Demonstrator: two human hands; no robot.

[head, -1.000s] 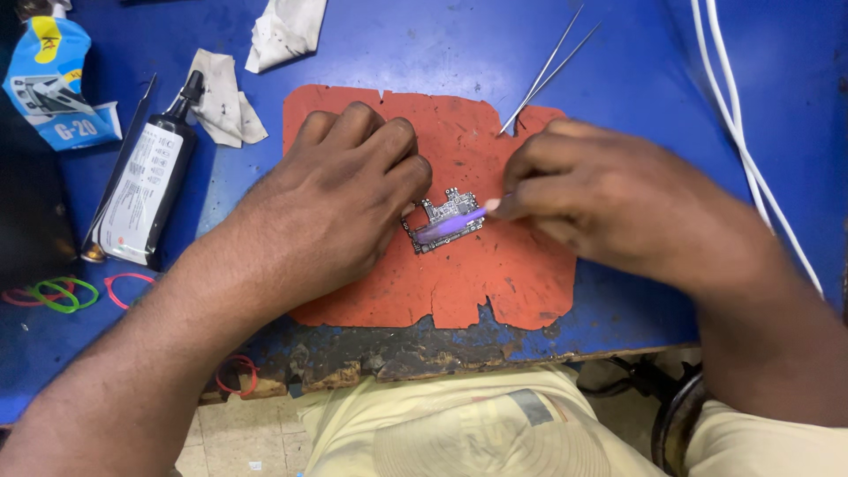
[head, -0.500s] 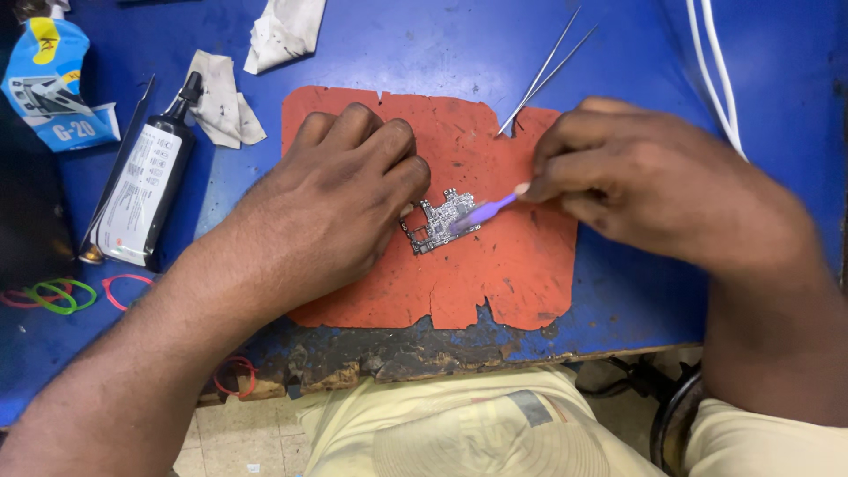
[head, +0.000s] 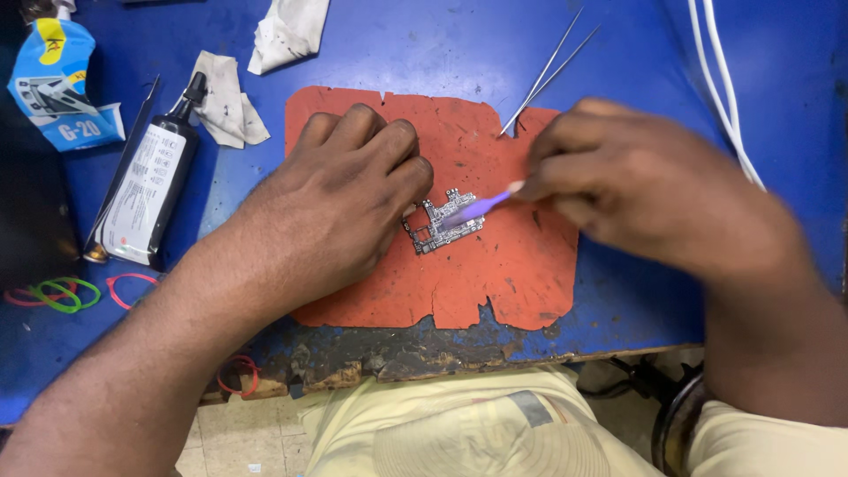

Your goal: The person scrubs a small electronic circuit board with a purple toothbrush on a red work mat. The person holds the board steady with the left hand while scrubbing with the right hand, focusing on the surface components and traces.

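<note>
A small circuit board (head: 444, 223) lies on an orange-red mat (head: 495, 274) on a blue worktable (head: 424, 49). My left hand (head: 340, 208) rests fisted on the mat, its fingertips pressing the board's left edge. My right hand (head: 645, 185) pinches a thin purple tool (head: 475, 208), whose tip lies across the board's top. The tool is blurred.
Metal tweezers (head: 546, 71) lie beyond the mat. A black glue bottle (head: 146, 190), crumpled wipes (head: 225, 110), another wipe (head: 284, 31) and a blue packet (head: 57, 84) sit at the left. Coloured rubber bands (head: 62, 293) lie near the left edge. White cables (head: 724, 88) run at the right.
My right hand has drawn the purple tool back and forth over the board, first pulling right, then sliding a little left. My left hand has stayed put.
</note>
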